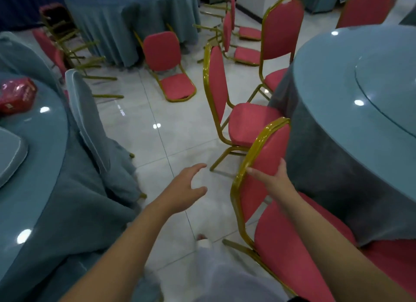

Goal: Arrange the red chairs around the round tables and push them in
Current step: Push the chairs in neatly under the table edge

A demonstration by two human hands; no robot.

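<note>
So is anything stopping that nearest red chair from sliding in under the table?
Nothing visible does. The nearest red chair, right hand on its backrest, already has its seat under the tablecloth of the round table.

The right hand (273, 180) lies flat against the red back of the nearest chair (265, 157), whose seat sits under the cloth of the round counter (351, 81). The left hand (186, 187) hovers open above the tiled floor (157, 144). Beyond, another chair (216, 81) stands upright and a tipped chair (166, 63) lies down.
</note>
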